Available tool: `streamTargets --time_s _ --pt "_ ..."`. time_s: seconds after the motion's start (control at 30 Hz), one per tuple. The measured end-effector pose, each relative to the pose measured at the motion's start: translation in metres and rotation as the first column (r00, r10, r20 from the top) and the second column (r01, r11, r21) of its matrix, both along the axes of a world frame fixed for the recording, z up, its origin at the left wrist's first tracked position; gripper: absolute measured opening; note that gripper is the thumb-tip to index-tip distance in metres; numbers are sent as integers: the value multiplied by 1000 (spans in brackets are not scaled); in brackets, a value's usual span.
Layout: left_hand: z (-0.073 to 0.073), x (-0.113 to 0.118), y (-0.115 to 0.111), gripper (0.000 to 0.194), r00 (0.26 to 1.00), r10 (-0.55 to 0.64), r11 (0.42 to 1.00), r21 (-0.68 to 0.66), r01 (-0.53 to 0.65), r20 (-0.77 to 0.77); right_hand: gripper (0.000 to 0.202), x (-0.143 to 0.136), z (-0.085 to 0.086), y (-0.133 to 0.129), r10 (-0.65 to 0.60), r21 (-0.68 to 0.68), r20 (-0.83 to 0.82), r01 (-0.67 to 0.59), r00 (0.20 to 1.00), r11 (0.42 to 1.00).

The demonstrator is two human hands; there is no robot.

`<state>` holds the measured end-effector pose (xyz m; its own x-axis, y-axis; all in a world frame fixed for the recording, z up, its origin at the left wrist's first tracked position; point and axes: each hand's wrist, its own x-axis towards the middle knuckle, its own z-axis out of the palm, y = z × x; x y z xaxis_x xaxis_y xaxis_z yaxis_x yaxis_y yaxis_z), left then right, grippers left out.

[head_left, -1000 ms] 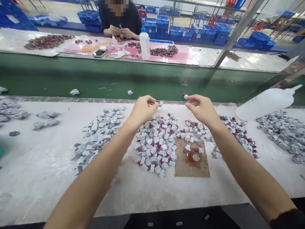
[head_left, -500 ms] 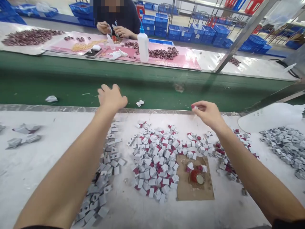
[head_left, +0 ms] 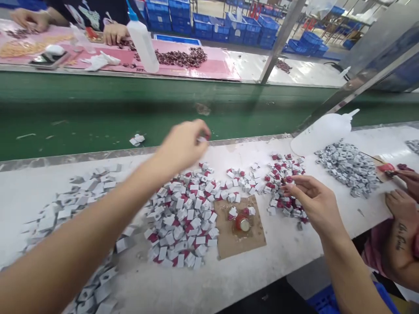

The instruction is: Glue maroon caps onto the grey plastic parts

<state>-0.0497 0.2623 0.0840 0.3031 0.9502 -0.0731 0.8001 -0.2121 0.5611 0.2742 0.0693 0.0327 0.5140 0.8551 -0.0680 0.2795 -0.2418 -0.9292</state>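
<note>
My left hand (head_left: pixel 188 141) is above the table's far edge, fingers closed on a small grey-and-red piece (head_left: pixel 202 139) that they mostly hide. At the right, thumb and forefinger of my right hand (head_left: pixel 314 200) pinch a small dark red piece (head_left: pixel 288 179) at the edge of a mixed red-and-grey pile (head_left: pixel 278 165). Between my arms spreads a larger heap of grey blocks with red parts (head_left: pixel 183 218). A brown cardboard square (head_left: pixel 229 244) carries a small red jar with a pale top (head_left: pixel 242 223) and two joined pieces.
Plain grey blocks (head_left: pixel 94 283) lie under my left forearm. A white squeeze bottle (head_left: pixel 321 133) leans beside another grey pile (head_left: pixel 350 168). Beyond the green belt (head_left: pixel 98 109) a co-worker sits by an upright white bottle (head_left: pixel 144 48). Another person's hands (head_left: pixel 402 200) are at far right.
The view has turned to the right. My left hand has gone from open to closed on a piece. My right hand has dropped from the belt edge to the mixed pile.
</note>
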Motion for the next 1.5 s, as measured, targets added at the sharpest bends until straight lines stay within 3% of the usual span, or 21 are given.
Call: streamTargets --time_s 0.1,0.2,0.3,0.4,0.53,0.7,0.8,0.9,1.07,1.13,1.2,1.23,1.3,1.33,1.4,1.5 --pt "-17 86 -30 32 929 -353 934 -16 356 108 61 2 -2 -11 -8 7 -35 9 999 1000" --pt "-35 147 -49 32 841 -530 846 4 533 106 54 2 -1 -24 -5 12 -75 6 997 1000" --pt "-45 174 -55 26 810 -581 813 8 582 80 48 0 -3 -40 -13 39 -110 17 994 999" --pt "-46 176 -61 31 829 -551 833 2 553 95 49 -4 -9 -52 -31 77 -142 42 989 996" --pt "-28 150 -89 34 844 -486 866 -9 500 226 41 -14 -9 -58 -7 116 -185 29 983 993" --pt "-7 104 -153 20 780 -350 867 -135 479 519 23 -35 7 -69 159 269 -292 -79 943 960" --pt "-16 84 -193 13 677 -161 913 -153 379 718 17 -45 12 -84 275 310 -254 -191 928 931" --pt "-36 71 -226 12 631 -78 957 -119 264 772 14 -51 5 -97 358 270 -235 -293 903 917" --pt "-54 45 -272 15 696 -1 989 -104 108 718 21 -62 -11 -107 483 193 -250 -446 839 874" --pt "-55 24 -288 18 804 84 996 -77 -48 588 22 -64 -15 -110 500 162 -218 -474 838 866" --pt "-54 -5 -300 17 887 301 944 21 -328 349 23 -61 -18 -113 474 136 -165 -456 865 879" --pt "-55 -21 -304 18 868 443 876 96 -472 224 24 -58 -20 -115 455 127 -134 -441 880 889" --pt "-58 -53 -309 24 737 673 712 212 -669 65 27 -52 -24 -117 422 109 -72 -413 904 904" --pt "-60 -67 -310 26 678 734 655 238 -717 21 28 -49 -26 -117 409 99 -42 -403 912 910" --pt "-66 -88 -308 25 602 795 596 275 -754 -71 29 -44 -30 -118 391 84 7 -390 920 917" --pt "-74 -97 -300 24 564 808 589 281 -758 -171 26 -39 -36 -118 376 67 64 -380 925 923"
